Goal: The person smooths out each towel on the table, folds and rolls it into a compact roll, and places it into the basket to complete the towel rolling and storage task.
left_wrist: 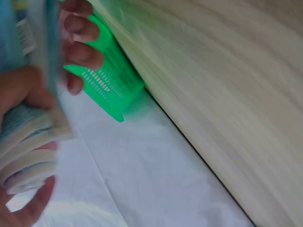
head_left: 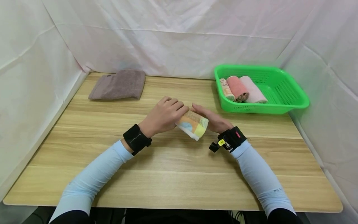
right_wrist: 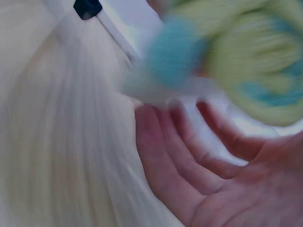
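A small rolled towel (head_left: pixel 193 123), patterned in orange, yellow and pale blue, is held above the middle of the table. My left hand (head_left: pixel 166 114) grips it at its left end, fingers curled over it. In the left wrist view the towel's spiral layers (left_wrist: pixel 31 165) show beside the thumb, with a white tag near the top. My right hand (head_left: pixel 211 119) is just right of the roll, its fingers extended. From the right wrist, the yellow and turquoise end of the roll (right_wrist: pixel 258 61) appears close above the right palm, blurred.
A green plastic basket (head_left: pixel 293 101) stands at the back right, with several rolled towels (head_left: pixel 237 88) at its left end. A folded grey-brown towel (head_left: pixel 120 84) lies at the back left. White cloth walls (head_left: pixel 173 40) surround the wooden table (head_left: pixel 167 183).
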`<state>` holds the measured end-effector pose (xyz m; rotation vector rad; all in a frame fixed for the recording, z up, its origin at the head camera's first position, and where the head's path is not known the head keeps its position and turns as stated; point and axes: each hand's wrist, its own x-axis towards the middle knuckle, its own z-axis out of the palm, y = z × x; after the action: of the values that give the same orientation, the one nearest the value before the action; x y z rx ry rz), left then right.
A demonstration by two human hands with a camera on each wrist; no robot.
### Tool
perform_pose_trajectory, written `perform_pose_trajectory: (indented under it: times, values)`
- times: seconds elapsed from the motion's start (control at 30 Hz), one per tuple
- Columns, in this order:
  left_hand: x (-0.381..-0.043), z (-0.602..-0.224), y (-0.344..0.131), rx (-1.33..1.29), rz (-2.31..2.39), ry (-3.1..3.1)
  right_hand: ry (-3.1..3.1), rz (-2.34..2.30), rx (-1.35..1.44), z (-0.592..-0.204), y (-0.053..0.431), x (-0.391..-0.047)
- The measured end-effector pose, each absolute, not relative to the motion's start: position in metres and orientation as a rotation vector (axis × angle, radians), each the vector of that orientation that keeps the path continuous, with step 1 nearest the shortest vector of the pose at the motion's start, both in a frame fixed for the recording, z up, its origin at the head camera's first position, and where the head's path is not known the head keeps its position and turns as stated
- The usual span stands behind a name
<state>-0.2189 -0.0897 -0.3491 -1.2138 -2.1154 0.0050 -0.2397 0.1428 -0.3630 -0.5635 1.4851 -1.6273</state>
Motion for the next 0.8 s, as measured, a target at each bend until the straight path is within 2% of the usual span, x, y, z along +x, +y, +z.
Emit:
perform_pose_trajectory:
  times: [0.07, 0.27, 0.8]
  values:
    - [-0.219, -0.348, -0.089, -1.198, -0.020, -2.053, 1.286, -1.690, -0.555, -0.362, 0.136, -0.235]
    - [-0.225, -0.348, -0.089, -1.209, -0.060, -1.926, 0.776, -1.672, -0.754, -0.372, 0.127, -0.231]
    - [-0.227, -0.348, -0.089, -1.269, -0.186, -2.000, 1.349, -1.601, -0.656, -0.343, 0.139, -0.226]
